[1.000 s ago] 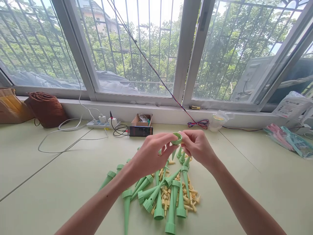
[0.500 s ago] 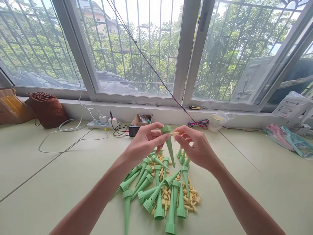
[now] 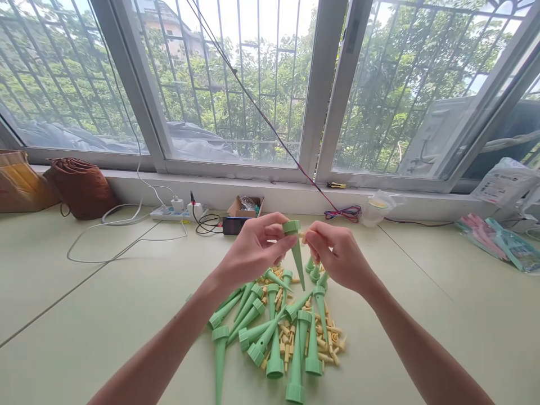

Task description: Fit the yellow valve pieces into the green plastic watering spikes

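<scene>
Between thumb and fingers, my left hand [image 3: 266,241] grips a green plastic watering spike [image 3: 297,261], its ribbed collar up and its tip pointing down. My right hand [image 3: 333,250] pinches a small cream plastic valve [image 3: 302,238] against the spike's side, just under the collar. How far the valve sits in the spike is hidden by my fingers. Below both hands lies a loose pile of green spikes [image 3: 274,351], mixed with many cream valves [image 3: 333,337].
A phone [image 3: 234,226] leans before a small cardboard box [image 3: 246,207] at the back. To its left is a power strip [image 3: 169,214] with cables. A bundled wire [image 3: 343,214] and a plastic-wrapped cup [image 3: 375,209] stand by the sill. Bagged gloves [image 3: 500,242] lie far right.
The spike has turned from its open collar facing me to hanging tip down. The right hand has brought the cream valve leftward against the spike's side.
</scene>
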Demonstrator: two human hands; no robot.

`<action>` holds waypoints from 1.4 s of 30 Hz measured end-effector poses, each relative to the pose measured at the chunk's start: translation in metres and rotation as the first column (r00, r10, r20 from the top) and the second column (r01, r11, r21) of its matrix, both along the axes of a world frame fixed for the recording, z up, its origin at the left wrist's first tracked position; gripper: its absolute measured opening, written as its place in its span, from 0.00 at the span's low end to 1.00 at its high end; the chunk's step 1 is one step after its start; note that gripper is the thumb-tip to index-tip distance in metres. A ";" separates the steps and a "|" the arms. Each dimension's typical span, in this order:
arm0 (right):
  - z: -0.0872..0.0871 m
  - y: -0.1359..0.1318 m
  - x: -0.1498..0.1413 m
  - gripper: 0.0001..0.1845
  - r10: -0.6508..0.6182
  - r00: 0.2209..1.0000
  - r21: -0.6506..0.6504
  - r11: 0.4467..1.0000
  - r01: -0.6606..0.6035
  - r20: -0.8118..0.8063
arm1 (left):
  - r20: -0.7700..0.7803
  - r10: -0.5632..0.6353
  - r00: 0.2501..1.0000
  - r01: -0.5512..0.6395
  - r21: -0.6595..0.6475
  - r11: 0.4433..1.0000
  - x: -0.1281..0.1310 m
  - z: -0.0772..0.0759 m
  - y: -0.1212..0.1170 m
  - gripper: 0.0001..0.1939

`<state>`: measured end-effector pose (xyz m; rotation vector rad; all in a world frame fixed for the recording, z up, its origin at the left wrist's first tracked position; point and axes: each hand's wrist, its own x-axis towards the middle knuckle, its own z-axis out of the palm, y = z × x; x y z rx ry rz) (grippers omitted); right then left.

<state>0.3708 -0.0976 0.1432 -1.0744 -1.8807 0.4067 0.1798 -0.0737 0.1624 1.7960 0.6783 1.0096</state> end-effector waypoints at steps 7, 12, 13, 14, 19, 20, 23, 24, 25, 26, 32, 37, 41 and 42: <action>-0.003 0.001 -0.001 0.25 0.093 0.973 -0.180 0.975 -0.132 -0.212 | -0.022 0.102 0.995 -0.096 0.196 0.976 0.006 -0.006 -0.003 0.06; -0.005 0.004 -0.002 0.26 0.136 0.936 -0.234 0.947 -0.219 -0.326 | -0.003 0.077 0.997 -0.075 0.151 0.986 0.006 -0.006 -0.001 0.09; -0.006 0.004 -0.002 0.26 0.138 0.934 -0.233 0.947 -0.222 -0.331 | 0.006 0.053 0.999 -0.053 0.115 0.992 0.005 -0.005 0.000 0.10; -0.006 0.005 -0.002 0.26 0.137 0.934 -0.229 0.948 -0.220 -0.330 | 0.015 0.030 0.999 -0.031 0.081 0.996 0.005 -0.004 0.001 0.11; -0.002 0.003 -0.002 0.20 0.115 0.961 -0.148 0.977 -0.155 -0.251 | 0.048 -0.022 0.999 0.024 -0.058 0.998 0.001 -0.001 0.004 0.12; 0.000 0.002 -0.002 0.18 0.110 0.968 -0.121 0.983 -0.139 -0.226 | 0.060 -0.024 0.998 0.028 -0.077 0.997 0.001 -0.001 0.005 0.12; 0.004 0.000 -0.001 0.15 0.090 0.985 -0.057 0.993 -0.099 -0.150 | 0.096 -0.025 0.995 0.038 -0.132 0.991 -0.001 -0.003 0.006 0.12; 0.005 0.000 0.000 0.15 0.083 0.988 -0.041 0.995 -0.089 -0.127 | 0.099 -0.025 0.995 0.040 -0.151 0.988 -0.001 -0.003 0.007 0.13; 0.005 0.000 0.000 0.14 0.077 0.991 -0.023 0.996 -0.080 -0.108 | 0.099 -0.026 0.995 0.043 -0.169 0.985 -0.002 -0.004 0.007 0.13; 0.006 0.000 0.001 0.13 0.072 0.993 -0.007 0.997 -0.073 -0.092 | 0.098 -0.028 0.995 0.046 -0.185 0.982 -0.002 -0.004 0.007 0.13; 0.004 0.002 0.005 0.12 0.071 0.997 0.051 0.996 -0.069 -0.039 | 0.132 -0.030 0.991 0.063 -0.255 0.965 -0.003 -0.005 0.009 0.14; 0.003 0.002 0.004 0.11 0.043 0.999 0.114 0.993 -0.040 -0.022 | 0.147 -0.040 0.988 0.074 -0.234 0.969 -0.002 -0.007 0.010 0.14; 0.001 0.002 0.002 0.12 0.026 0.999 0.140 0.990 -0.022 -0.024 | 0.116 -0.033 0.993 0.055 -0.188 0.981 -0.001 -0.008 0.007 0.13; 0.001 0.002 0.002 0.13 0.021 0.999 0.147 0.989 -0.017 -0.026 | 0.101 -0.031 0.994 0.049 -0.177 0.983 0.000 -0.008 0.006 0.13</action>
